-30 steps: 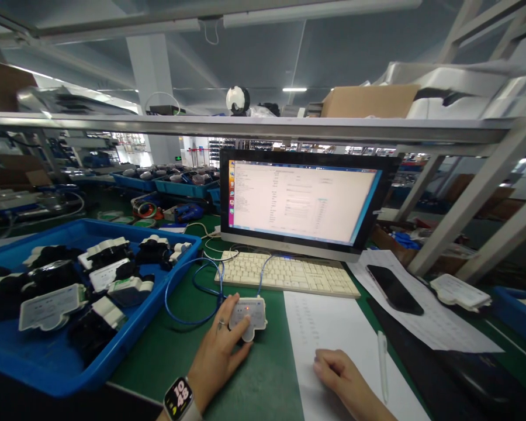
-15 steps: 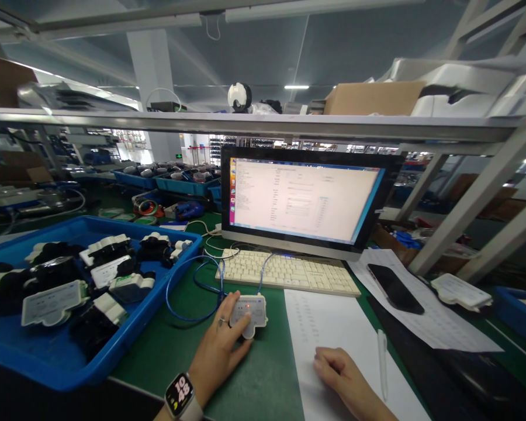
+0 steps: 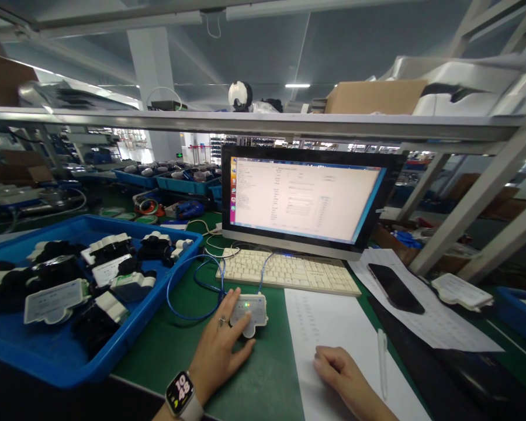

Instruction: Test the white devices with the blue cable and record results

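My left hand (image 3: pixel 221 339) lies over a small white electronic module (image 3: pixel 258 313) on the green bench, gripping its left side. One fingertip presses on the labelled face, while the thumb stays below it. Small green and yellowish lights glow on the module, and a thin blue cable (image 3: pixel 265 273) runs up from its top edge. Loosely curled, my right hand (image 3: pixel 339 371) rests on a white printed sheet (image 3: pixel 333 316) with no object visible in it. A white pen (image 3: pixel 382 362) lies on the sheet to its right.
A blue tray (image 3: pixel 151 316) of black and white modules stands at left. Behind my hands are a keyboard (image 3: pixel 284 272) and a lit monitor (image 3: pixel 302 199). At right lie a phone (image 3: pixel 394 286) on papers and another white module (image 3: pixel 460 291). A shelf (image 3: pixel 263 121) crosses overhead.
The module's indicator light has gone from red to green and yellowish. Both hands stay almost where they were.
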Tool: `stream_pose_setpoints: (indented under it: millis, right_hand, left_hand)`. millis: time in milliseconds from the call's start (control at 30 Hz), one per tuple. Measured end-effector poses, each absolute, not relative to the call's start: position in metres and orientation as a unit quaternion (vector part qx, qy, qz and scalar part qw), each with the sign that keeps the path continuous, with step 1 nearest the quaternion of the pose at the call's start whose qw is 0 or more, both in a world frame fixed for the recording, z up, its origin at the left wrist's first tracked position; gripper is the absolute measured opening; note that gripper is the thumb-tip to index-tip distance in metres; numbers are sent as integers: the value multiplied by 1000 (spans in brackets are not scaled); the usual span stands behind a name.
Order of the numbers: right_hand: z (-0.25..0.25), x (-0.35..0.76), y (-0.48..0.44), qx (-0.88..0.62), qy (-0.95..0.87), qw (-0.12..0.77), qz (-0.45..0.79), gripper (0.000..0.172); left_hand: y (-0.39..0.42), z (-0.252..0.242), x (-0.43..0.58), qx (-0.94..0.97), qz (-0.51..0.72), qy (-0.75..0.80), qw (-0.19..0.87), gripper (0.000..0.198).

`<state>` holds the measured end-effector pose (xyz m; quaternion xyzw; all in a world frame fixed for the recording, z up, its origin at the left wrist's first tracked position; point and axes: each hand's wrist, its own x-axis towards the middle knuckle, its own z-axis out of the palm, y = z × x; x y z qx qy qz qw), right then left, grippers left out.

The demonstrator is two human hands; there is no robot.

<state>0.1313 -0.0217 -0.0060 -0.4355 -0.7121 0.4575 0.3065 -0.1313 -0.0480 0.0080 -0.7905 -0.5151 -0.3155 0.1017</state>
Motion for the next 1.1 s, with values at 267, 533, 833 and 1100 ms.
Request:
stream_pose_setpoints:
  millis: [267,533,833,1100]
  right_hand:
    - [-4,132,-22,-436,-712,310,455,55]
    - [-3,131,-21,-438,-706,319,456,55]
    - [-13,134,-17,-442,-700,323,459,53]
    - [-13,134,-15,-439,-673,349,483,53]
  left_hand:
    - [-45,7,-132,-793,-321,-502,130,40]
    - [-37,17,-158,-618,-379,-689,-10,36]
    - [-9,40,-163,-613,-205,-750,-139,31]
    - [-4,50,-191,-610,-257,-726,-188,26]
